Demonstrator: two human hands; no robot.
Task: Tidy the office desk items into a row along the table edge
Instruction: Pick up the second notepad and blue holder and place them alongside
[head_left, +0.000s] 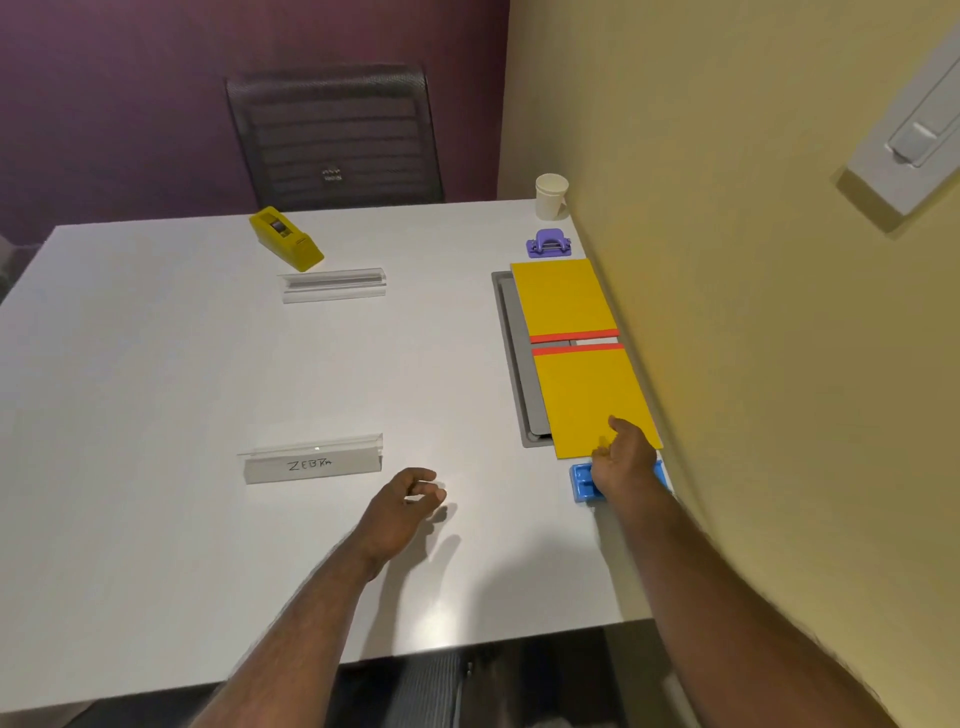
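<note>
Along the table's right edge by the wall lie a white paper cup (551, 196), a purple hole punch (549, 243), two yellow folders (563, 299) (589, 395) and a blue tray-like item (584, 484). My right hand (623, 457) rests over the blue item and the near folder's corner, fingers spread; whether it grips anything I cannot tell. My left hand (408, 506) hovers over the bare table, fingers loosely curled, holding nothing. A yellow tape dispenser (285, 238), a clear acrylic holder (333, 284) and a "ZEBRA" name holder (313, 460) sit to the left.
The white table (156, 389) has a grey cable hatch (514, 364) partly under the folders. A yellow wall (753, 312) borders the right edge. A black mesh chair (332, 135) stands at the far side.
</note>
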